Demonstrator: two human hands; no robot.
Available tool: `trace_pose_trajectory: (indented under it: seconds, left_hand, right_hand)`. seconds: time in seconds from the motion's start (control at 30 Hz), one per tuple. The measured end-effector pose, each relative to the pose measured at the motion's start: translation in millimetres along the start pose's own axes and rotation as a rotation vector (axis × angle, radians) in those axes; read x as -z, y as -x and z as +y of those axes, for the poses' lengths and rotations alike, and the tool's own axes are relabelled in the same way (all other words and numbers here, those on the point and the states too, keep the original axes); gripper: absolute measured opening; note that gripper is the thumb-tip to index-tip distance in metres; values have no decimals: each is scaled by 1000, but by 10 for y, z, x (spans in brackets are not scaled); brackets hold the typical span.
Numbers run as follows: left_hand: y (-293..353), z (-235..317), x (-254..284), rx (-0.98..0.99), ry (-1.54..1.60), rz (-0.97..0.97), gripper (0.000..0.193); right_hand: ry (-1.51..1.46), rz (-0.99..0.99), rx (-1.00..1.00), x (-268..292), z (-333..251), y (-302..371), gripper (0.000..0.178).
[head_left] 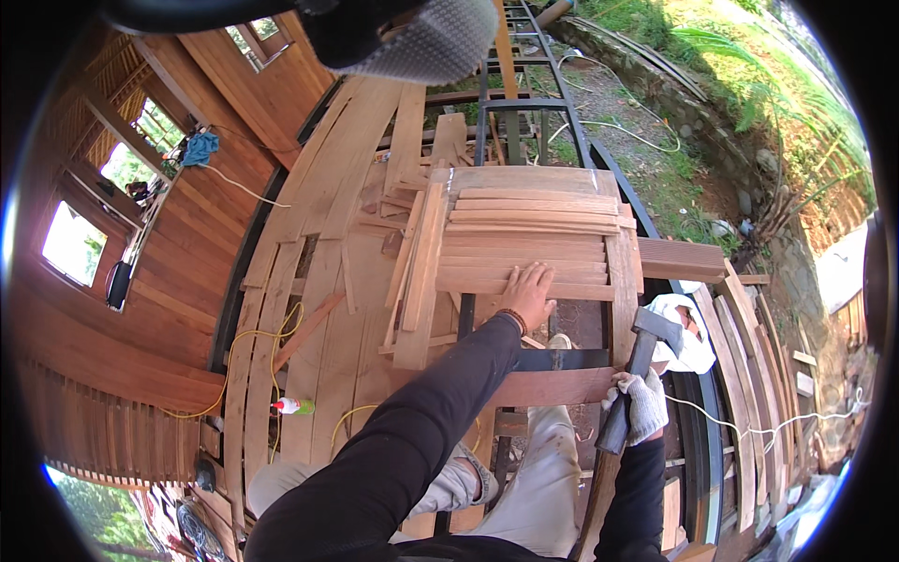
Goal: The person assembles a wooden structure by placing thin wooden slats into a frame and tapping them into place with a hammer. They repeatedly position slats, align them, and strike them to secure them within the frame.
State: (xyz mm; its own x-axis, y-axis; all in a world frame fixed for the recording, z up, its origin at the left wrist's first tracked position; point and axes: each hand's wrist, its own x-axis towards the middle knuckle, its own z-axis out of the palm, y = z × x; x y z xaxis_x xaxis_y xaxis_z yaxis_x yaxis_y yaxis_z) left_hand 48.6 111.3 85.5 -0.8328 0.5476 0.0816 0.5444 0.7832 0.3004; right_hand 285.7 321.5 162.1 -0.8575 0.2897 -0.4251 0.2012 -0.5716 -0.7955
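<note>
My bare left hand (529,294), a beaded bracelet at its wrist, lies with fingers stretched out on the nearest of several thin wooden slats (524,265). The slats sit side by side across a wooden frame, with a few loose strips (534,208) stacked on the farther part. In a white knitted glove, my right hand (644,408) is closed round the dark handle of a hammer (657,328), its metal head pointing up and away from me. Below the hammer, a reddish board (552,386) runs crosswise near my legs.
A wooden plank wall (178,290) with windows rises on the left. Loose planks (328,169) cover the floor beside it, with a yellow cord (273,351) and a small glue bottle (296,406). A white bag (688,342) and a black metal frame (562,103) are on the right.
</note>
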Motion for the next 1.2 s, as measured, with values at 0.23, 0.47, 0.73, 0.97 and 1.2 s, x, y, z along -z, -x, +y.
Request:
trace_pose_trajectory:
  seconds: [0.23, 0.47, 0.73, 0.97, 1.2]
  left_hand:
    - [-35, -166, -148, -82, -90, 70, 57]
    - [-121, -32, -213, -122, 1, 128, 56]
    - [-110, -151, -171, -109, -5, 78, 55]
    - [-140, -138, -150, -121, -6, 43, 56]
    - [-154, -128, -94, -123, -27, 16, 60]
  right_hand:
    - [51, 4, -112, -105, -102, -276, 27]
    - [118, 24, -157, 56, -287, -447, 14]
    - [350, -74, -180, -9, -322, -661, 14]
    - [230, 29, -144, 103, -199, -711, 19]
    - [252, -44, -135, -26, -243, -703, 20]
